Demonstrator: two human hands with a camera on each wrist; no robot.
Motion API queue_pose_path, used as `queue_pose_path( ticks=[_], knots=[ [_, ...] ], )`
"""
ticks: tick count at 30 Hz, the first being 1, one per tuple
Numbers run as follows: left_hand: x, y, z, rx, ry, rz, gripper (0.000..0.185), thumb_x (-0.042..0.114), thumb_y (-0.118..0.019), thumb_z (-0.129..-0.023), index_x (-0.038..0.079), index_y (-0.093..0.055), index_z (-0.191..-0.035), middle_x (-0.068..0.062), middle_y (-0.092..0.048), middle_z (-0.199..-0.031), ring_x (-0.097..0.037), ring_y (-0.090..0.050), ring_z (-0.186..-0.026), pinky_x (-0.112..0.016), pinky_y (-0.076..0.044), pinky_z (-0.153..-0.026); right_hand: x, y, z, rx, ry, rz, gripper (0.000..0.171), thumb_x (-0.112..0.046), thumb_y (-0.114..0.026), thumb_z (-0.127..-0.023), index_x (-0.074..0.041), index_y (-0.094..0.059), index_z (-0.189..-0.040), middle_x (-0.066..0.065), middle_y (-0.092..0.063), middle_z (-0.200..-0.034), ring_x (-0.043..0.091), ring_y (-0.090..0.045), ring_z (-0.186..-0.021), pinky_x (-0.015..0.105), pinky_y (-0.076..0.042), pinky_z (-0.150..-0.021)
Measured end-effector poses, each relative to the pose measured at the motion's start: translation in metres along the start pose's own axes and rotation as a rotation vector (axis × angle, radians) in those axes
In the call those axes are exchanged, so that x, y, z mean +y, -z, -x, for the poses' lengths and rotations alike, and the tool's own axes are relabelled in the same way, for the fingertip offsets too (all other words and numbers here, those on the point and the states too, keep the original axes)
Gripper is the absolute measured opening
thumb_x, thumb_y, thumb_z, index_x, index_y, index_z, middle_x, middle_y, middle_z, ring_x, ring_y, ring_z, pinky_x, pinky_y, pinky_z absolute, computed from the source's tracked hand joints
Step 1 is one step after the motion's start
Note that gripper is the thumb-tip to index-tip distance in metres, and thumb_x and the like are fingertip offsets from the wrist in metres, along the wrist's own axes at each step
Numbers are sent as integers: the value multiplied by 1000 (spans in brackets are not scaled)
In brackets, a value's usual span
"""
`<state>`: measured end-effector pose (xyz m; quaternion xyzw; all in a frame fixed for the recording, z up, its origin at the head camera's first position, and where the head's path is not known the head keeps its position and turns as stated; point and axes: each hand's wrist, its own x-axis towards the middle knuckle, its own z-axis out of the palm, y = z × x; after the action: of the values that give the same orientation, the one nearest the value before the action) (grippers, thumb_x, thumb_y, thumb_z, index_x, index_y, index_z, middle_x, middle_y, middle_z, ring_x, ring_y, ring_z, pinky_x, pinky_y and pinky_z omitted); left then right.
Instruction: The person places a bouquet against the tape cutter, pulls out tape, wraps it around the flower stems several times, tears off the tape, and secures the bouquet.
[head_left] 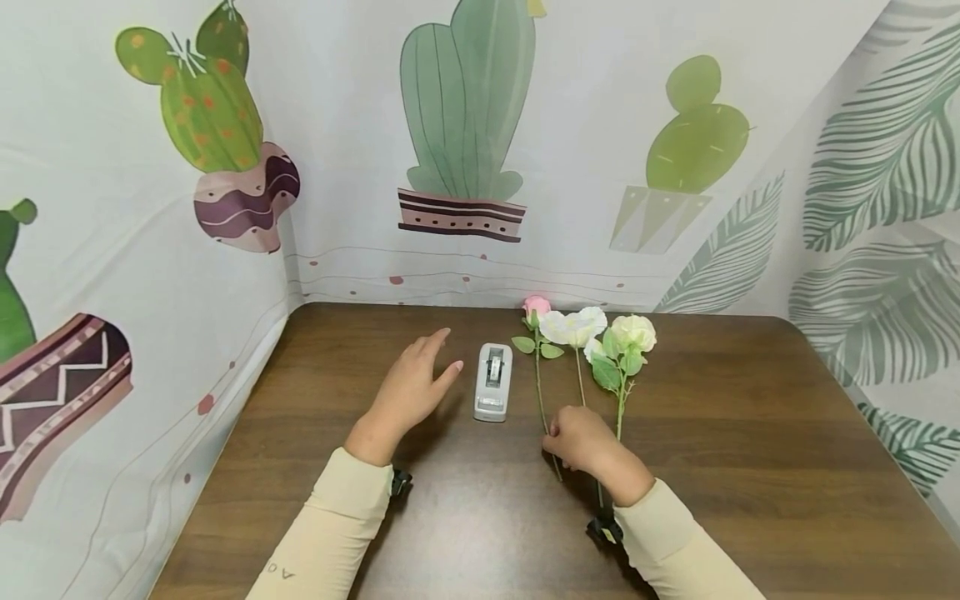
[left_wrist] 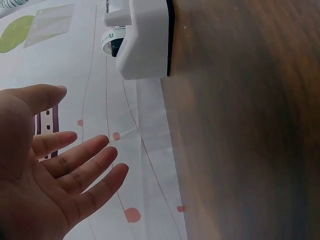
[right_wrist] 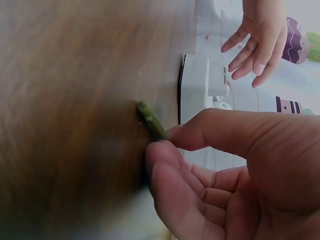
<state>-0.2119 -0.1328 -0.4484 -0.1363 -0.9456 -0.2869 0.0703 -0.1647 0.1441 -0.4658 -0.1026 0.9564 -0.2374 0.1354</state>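
On the brown table before cactus cloth, the right hand pinches the pink rose's stem low down, best lifted gently, while the left hand hovers spread, empty, beside the tape dispenser.

– That table is dark brown, with wood grain running across it.

– And the tape dispenser? Pale grey, nearly white, with a darker slot on top.

– The flowers: one pink rose, one white flower, one cream flower with a greenish tinge. Green leaves, green stems.

– Sleeves are a soft cream-yellow.

– The backdrop is white, printed with green cactuses. One bright green cactus has orange dots and a maroon wavy-striped pot; the middle pot is pink with dark stripes.

– On the right, grey-green fern leaves.
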Motion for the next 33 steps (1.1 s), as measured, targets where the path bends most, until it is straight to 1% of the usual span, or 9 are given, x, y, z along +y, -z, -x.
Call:
queue_pose_path(
  ticks=[4,11,15,20,25,33],
  knots=[
    [1,1,0,-5,5,12,64,36,-59,-101,7,-38,-154,-17,-60,-137,-36,-57,-129,-52,-46,-109,0,2,0,-26,-21,-48,28,-9,-67,-88,-12,-56,-63,0,-56,-47,11,-55,-39,25,-46,-44],
    [2,4,0,-4,0,11,63,35,-59,-102,7,-38,-153,-17,-60,-137,-36,-57,-129,-52,-46,-109,0,5,0,-67,-47,-125,23,-7,-64,-92,-9,-55,-71,5,-60,-47,14,-59,-38,27,-50,-41],
    [2,5,0,1,-3,11,61,33,-59,-102,6,-39,-153,-17,-61,-136,-36,-57,-128,-51,-46,-109,-1,7,1,-72,-52,-163,19,-6,-62,-92,-8,-54,-75,7,-61,-50,14,-59,-38,28,-51,-42],
    [3,5,1,-5,1,22,61,34,-59,-102,6,-40,-152,-17,-61,-136,-36,-58,-128,-52,-46,-109,-1,10,3,-83,-50,-215,16,-5,-62,-93,-7,-53,-80,10,-62,-54,14,-60,-39,32,-55,-45],
    [3,3,1,6,2,37,57,34,-59,-102,7,-44,-150,-15,-63,-134,-34,-59,-126,-51,-47,-108,-2,14,5,-92,-18,-254,13,-4,-61,-93,-6,-53,-83,9,-62,-55,14,-60,-41,35,-56,-47],
    [7,1,-1,72,-38,98,47,32,-59,-102,11,-54,-144,-10,-68,-126,-29,-64,-121,-48,-49,-106,-5,21,10,-90,62,-302,9,-4,-60,-93,-5,-52,-89,6,-62,-58,15,-61,-43,39,-57,-49]
  ],
)
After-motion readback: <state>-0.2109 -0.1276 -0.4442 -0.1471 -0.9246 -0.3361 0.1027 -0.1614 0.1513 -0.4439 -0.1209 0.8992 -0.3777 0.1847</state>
